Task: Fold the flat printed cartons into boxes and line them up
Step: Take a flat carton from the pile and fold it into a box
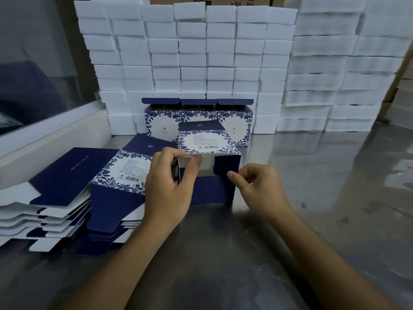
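A half-formed blue-and-white printed carton (207, 142) lies on its side in the middle of the steel table, its open end toward me. My left hand (169, 186) grips its left end flap, thumb pressed on the white inner flap. My right hand (257, 186) has curled fingers, and its forefinger touches the dark blue flap on the right. Behind it, three folded boxes (199, 117) stand in a row with their lids up. Two piles of flat cartons (73, 191) lie at the left.
White foam blocks (192, 54) are stacked high behind the row, with a second stack (339, 74) at the right. A white ledge (44, 139) runs along the left. The bare steel table (324, 186) stretches to the right and toward me.
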